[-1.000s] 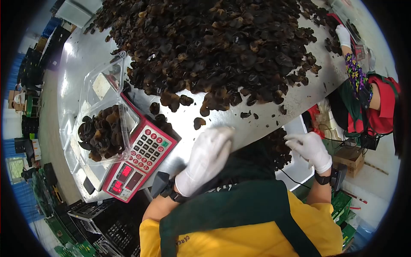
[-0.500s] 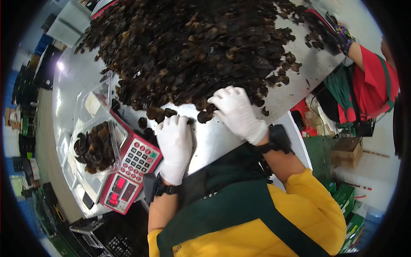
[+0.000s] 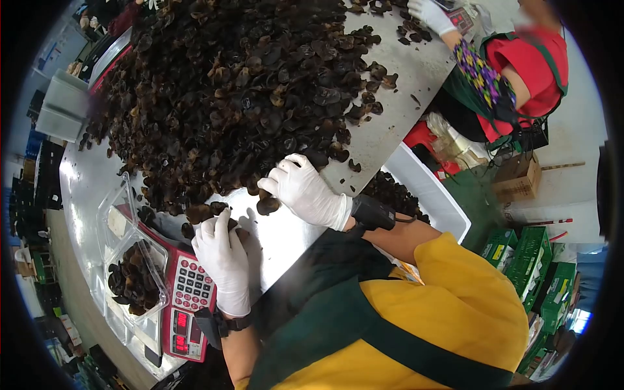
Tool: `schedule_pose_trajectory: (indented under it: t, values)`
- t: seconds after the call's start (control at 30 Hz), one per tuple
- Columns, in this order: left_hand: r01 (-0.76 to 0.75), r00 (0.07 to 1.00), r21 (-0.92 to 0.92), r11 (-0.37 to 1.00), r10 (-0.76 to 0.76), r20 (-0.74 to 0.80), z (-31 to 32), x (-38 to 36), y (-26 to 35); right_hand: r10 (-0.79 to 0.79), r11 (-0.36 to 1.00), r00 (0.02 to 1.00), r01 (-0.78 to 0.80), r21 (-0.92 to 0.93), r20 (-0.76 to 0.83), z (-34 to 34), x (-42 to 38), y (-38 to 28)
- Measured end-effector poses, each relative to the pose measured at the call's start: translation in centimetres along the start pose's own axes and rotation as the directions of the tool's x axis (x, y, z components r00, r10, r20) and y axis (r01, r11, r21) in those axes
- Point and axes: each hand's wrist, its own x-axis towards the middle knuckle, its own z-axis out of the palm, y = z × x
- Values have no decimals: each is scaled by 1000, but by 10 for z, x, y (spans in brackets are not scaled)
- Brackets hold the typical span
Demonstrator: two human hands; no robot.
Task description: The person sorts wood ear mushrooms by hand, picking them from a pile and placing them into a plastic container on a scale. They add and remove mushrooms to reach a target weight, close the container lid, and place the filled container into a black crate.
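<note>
My left hand, in a white glove, is just right of the scale at the near edge of the pile. Its fingers are bent together around a small dark wood ear mushroom, partly hidden. At the front of the heap of wood ear mushrooms is my right hand, also gloved, its fingers bent but apart. A single wood ear mushroom lies under its leading fingertips. A clear plastic clamshell box, lid raised, holds more wood ears on a red and white scale with lit red digits.
Across the metal table, at the upper right, a person in red stands with a gloved hand near another scale. A white bin of dark pieces is by my right arm. Green crates stand on the right.
My view has turned, so the table and both hands appear further left and lower. The white bin and the co-worker's gloved hand now show. Both hands stay near the pile's front edge.
</note>
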Motion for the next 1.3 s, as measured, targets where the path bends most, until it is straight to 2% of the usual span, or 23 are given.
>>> schedule_pose_trajectory:
  t: [0.13,0.23,0.3,0.33,0.4,0.47,0.5,0.53,0.6,0.7,0.77,0.8,0.83,0.9,0.93,1.0,1.03,1.07,1.13,1.17,1.2,1.27,1.3]
  values:
    - [-9,1000,-54,998,10,16,-1,-1,-4,13,995,998,-7,101,-55,3,-3,6]
    - [-64,996,68,996,60,63,-11,2,6,23,995,999,-18,102,-48,-6,-2,8]
    - [-129,988,154,980,114,102,-25,5,19,-46,997,993,52,53,-113,-22,3,0]
    - [-141,986,157,977,125,108,-32,4,24,-71,997,994,73,29,-79,-42,8,-6]
    - [-184,983,141,973,182,29,-43,5,32,-136,991,978,134,-22,-159,-60,12,-17]
    - [-222,975,177,959,213,69,-50,4,30,-151,984,950,172,53,-273,-80,18,-27]
    - [-223,975,182,958,216,57,-49,2,29,-192,980,940,200,-1,-281,-91,20,-29]
    - [-229,973,184,956,225,45,-47,1,28,-191,976,937,212,43,-292,-97,21,-31]
    - [-178,984,97,979,176,34,-46,2,34,-182,973,895,224,57,-408,-102,21,-36]
    - [-109,994,-9,994,109,-8,-36,-12,32,-229,958,862,281,52,-452,-116,22,-35]
    - [-9,990,-121,993,26,140,-24,-26,22,-242,951,859,302,66,-451,-122,19,-34]
    - [-10,990,-127,992,28,138,-23,-26,25,-253,942,852,325,83,-458,-124,18,-34]
    - [-53,986,-81,995,66,156,-22,-23,29,-215,934,809,334,128,-547,-124,21,-37]
    - [-176,971,49,983,165,174,-24,-19,34,-201,940,804,319,121,-559,-125,18,-40]
    - [-179,971,47,983,169,170,-22,-18,34,-183,944,799,305,124,-572,-125,18,-40]
    - [-239,950,153,959,199,239,-18,-23,33,-173,950,792,291,113,-586,-120,20,-38]
    - [63,960,-76,995,-40,279,-15,-29,35,-163,955,785,278,105,-598,-117,20,-37]
    - [62,961,-78,995,-38,274,-10,-33,36,-167,955,783,280,101,-599,-118,18,-35]
    - [-30,993,-153,988,47,108,-5,-34,37,-190,962,849,261,79,-493,-121,14,-30]
    - [-162,982,-77,984,168,83,-8,-31,37,-166,963,850,249,103,-499,-118,13,-30]
    - [-157,983,-75,985,162,81,-5,-32,36,-170,961,850,254,105,-499,-117,14,-30]
    - [62,975,-418,906,35,221,2,-36,30,-165,972,867,225,74,-470,-116,15,-30]
    - [-63,983,-257,964,105,150,-2,-31,33,-161,973,862,220,69,-480,-114,16,-29]
